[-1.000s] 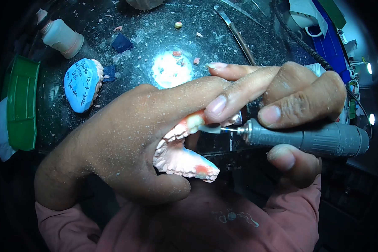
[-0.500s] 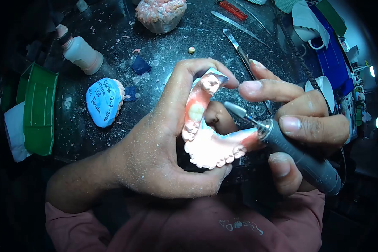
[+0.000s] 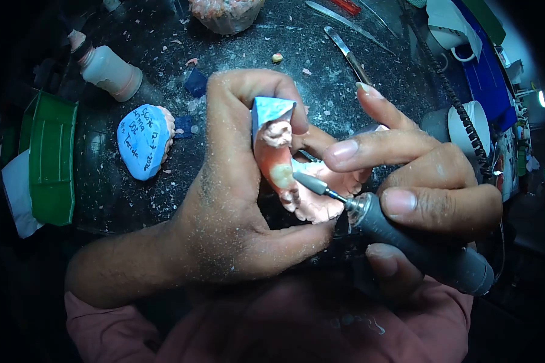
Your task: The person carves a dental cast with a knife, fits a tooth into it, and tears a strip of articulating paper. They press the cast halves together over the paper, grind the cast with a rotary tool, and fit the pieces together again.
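your left hand [image 3: 224,199] is clamped on the dental cast [image 3: 278,160], held above the table [image 3: 236,54]. it's stiff but likely brittle plaster, so grip its base, not the teeth. your right hand [image 3: 430,181] is wrapped around the rotary handpiece [image 3: 418,242], its burr seemingly touching a tooth.

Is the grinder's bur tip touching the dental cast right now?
Touching. The head view shows the bur tip pressed against the dental cast beside the yellowish tooth, no gap visible.
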{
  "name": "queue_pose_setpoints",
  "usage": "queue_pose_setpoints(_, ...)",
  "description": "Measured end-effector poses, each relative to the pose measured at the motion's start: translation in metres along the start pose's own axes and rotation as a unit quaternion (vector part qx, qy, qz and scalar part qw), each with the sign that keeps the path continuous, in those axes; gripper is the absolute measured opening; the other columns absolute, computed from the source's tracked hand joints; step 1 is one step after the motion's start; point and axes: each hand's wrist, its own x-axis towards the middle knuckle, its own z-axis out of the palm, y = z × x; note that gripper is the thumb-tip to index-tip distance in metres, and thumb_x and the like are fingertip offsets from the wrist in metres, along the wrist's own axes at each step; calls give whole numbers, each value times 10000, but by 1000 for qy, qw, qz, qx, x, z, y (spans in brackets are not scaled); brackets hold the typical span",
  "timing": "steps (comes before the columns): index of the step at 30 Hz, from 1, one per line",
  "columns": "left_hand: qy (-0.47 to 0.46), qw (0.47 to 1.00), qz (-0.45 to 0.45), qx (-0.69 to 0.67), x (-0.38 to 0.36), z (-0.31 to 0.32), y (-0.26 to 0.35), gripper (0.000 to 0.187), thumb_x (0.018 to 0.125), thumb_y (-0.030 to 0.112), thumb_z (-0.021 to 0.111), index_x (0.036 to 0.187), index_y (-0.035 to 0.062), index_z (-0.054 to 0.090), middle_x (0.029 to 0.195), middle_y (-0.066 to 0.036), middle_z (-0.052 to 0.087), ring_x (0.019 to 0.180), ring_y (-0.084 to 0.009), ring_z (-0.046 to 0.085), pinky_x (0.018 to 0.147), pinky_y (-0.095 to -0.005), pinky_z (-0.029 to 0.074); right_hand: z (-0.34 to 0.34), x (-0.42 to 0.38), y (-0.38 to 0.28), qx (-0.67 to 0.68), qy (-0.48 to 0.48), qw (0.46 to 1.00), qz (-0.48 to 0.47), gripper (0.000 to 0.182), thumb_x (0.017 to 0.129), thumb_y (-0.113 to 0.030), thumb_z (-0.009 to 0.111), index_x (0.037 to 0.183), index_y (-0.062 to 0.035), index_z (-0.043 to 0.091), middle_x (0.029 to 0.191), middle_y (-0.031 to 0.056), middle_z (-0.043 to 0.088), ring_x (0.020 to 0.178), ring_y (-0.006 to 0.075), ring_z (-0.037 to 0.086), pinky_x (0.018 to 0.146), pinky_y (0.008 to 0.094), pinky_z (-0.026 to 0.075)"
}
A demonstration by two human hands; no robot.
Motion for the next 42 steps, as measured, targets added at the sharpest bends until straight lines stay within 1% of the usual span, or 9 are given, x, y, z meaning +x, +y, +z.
queue_pose_setpoints(4,4,1000,5,-8,0,0,-2,729,720,-9,779,1160,103,208,1018,-154,499,969,-179,580,788,-282,462,10,-2,-5,-28,46,998,34,350,862,-292,702,1059,-95,491,812,69,556,940,301,667,1021,652,367)
queue_pose_setpoints(15,3,1000,25,-3,1,1,-2,765,687,-51,780,1165,98,201,1066,-146,434,997,-228,589,858,-344,493,8,-2,3,-22,25,999,0,369,864,-298,705,1067,-92,476,833,86,602,878,269,690,1019,649,369)
queue_pose_setpoints(26,-8,998,32,45,2,-3,-1,759,693,-45,787,1159,89,203,1038,-161,463,1003,-222,588,869,-348,494,6,1,3,-31,33,999,-5,356,864,-285,703,1052,-85,477,807,84,602,849,255,692,1004,649,384)
queue_pose_setpoints(28,-14,998,35,48,2,-3,-2,759,693,-41,789,1158,88,204,1036,-164,464,1003,-221,588,869,-349,495,1,7,8,-12,-15,999,-46,349,862,-272,704,1048,-81,479,802,86,603,844,255,692,1006,646,383)
queue_pose_setpoints(32,-10,997,35,63,2,-4,0,736,708,-25,784,1153,86,208,1020,-166,467,981,-223,589,836,-322,485,4,1,6,-32,14,999,-9,356,860,-276,707,1051,-81,478,804,88,604,850,255,691,1011,644,378)
queue_pose_setpoints(35,-6,995,42,87,2,-3,0,728,714,-9,786,1151,84,210,1015,-170,467,952,-219,587,800,-302,475,3,4,9,-7,13,996,-85,352,868,-279,704,1052,-82,478,809,90,609,860,257,691,1017,641,373)
queue_pose_setpoints(37,-2,995,45,92,2,-3,-1,726,715,-2,786,1150,83,211,1015,-173,467,937,-216,586,783,-295,470,-5,5,-4,-41,-50,998,18,355,879,-281,697,1074,-80,479,825,96,615,887,265,691,1023,638,368)
queue_pose_setpoints(40,-10,996,36,80,1,-4,-1,736,707,-2,791,1151,78,210,1015,-163,447,927,-212,582,765,-297,472,-16,13,-9,-36,-122,991,46,357,885,-280,690,1096,-79,484,849,99,619,913,278,691,1027,634,367)
queue_pose_setpoints(42,-17,995,55,78,2,-4,-2,740,705,-6,791,1155,76,209,1027,-145,421,929,-217,583,769,-295,476,-14,10,-9,-35,-108,993,45,361,885,-282,691,1102,-78,486,858,100,619,919,281,691,1027,632,368)
